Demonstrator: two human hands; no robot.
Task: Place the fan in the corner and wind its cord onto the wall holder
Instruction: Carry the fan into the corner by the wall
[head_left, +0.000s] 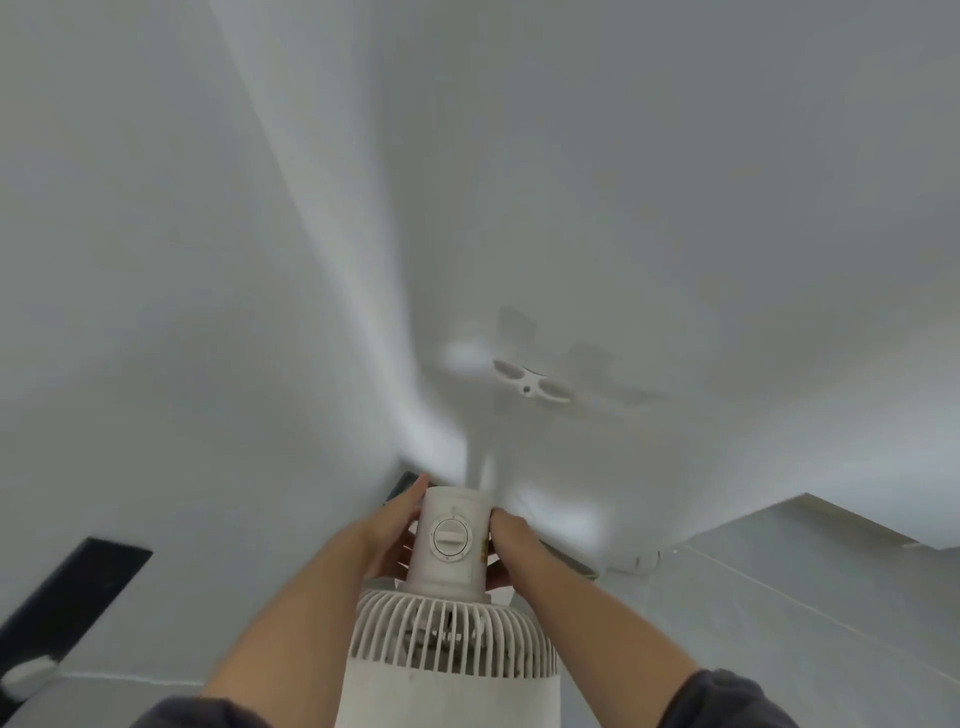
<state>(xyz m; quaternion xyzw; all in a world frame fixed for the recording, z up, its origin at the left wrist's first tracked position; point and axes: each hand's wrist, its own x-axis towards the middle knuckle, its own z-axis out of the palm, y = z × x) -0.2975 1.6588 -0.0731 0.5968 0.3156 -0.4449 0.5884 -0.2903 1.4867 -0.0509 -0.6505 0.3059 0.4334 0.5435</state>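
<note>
A white fan (449, 623) fills the bottom middle of the head view, seen from behind, with a slatted grille and a round motor housing carrying a timer dial (451, 538). My left hand (400, 525) grips the housing's left side and my right hand (506, 543) grips its right side. Both forearms reach forward from dark sleeves. A white cord holder (530, 385) with two loop-shaped arms is fixed to the right wall just above the fan. A white cord (636, 561) lies on the floor along the right wall's foot. The fan's base is hidden.
Two white walls meet in a corner (415, 415) straight ahead of the fan. A dark strip (72, 587) runs along the left wall's foot. Pale tiled floor (779, 597) spreads to the right, under a white ledge (857, 519).
</note>
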